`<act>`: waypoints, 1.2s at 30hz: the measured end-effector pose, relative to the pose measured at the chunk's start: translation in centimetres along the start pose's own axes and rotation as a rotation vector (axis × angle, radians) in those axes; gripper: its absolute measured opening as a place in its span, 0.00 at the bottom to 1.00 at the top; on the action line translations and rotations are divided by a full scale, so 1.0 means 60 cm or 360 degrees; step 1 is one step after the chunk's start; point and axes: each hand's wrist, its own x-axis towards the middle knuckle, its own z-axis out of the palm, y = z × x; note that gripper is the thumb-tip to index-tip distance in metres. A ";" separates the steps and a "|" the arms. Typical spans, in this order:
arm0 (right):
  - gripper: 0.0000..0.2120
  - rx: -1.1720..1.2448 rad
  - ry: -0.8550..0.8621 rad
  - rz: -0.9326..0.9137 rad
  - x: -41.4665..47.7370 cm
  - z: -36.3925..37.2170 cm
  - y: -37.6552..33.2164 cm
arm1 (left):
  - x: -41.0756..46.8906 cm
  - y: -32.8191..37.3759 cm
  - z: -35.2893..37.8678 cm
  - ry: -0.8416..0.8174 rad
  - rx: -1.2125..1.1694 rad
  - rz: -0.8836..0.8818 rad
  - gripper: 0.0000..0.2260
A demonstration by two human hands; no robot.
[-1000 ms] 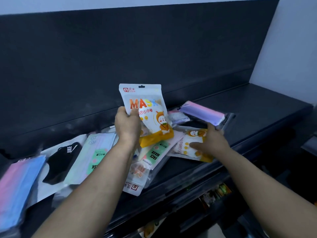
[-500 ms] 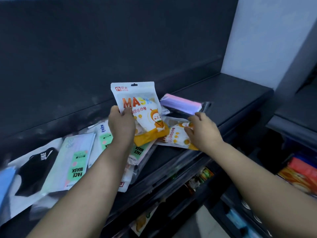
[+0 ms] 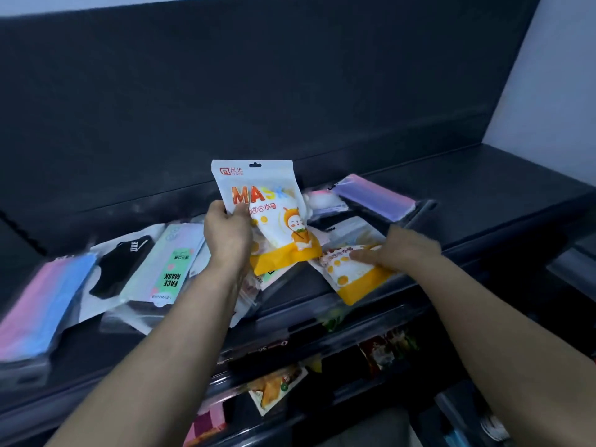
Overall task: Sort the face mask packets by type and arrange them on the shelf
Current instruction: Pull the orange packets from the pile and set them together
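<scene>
Shelf (image 3: 483, 188): dark, flat top with a dark back panel.
Far left: pink-and-blue mask packet (image 3: 38, 304) lying flat.
Beside it: black mask packet (image 3: 119, 269), then a pastel packet marked FACE MASK (image 3: 161, 266).
Middle right: orange-and-white packet (image 3: 354, 279) at the front edge.
Back right: purple-pink packet (image 3: 374, 196).

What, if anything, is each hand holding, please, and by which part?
Left hand grips the upright white-and-orange MASK packet by its left edge. Right hand rests on a matching packet; grip unclear.

A shop: dark display shelf (image 3: 483, 191) above racks of snack packets (image 3: 274, 387).
</scene>
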 end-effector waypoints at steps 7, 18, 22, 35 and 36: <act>0.26 0.0664 0.0323 -0.0095 0.007 -0.013 0.056 | -0.037 0.021 0.032 0.0087 -0.0020 0.0096 0.06; 0.12 0.1666 0.0895 -0.0454 -0.033 -0.057 0.024 | -0.068 0.015 -0.022 0.0465 0.0074 0.0099 0.05; 0.05 0.1683 0.0452 -0.0740 -0.033 -0.018 -0.040 | -0.083 0.018 -0.085 0.0627 0.0171 0.0118 0.07; 0.17 0.1285 -0.0182 -0.1225 -0.220 0.123 -0.361 | -0.160 -0.048 -0.482 0.1185 0.0257 -0.0127 0.08; 0.18 0.1345 -0.0257 -0.1245 -0.247 0.139 -0.394 | -0.167 -0.056 -0.523 0.1211 0.0281 -0.0143 0.09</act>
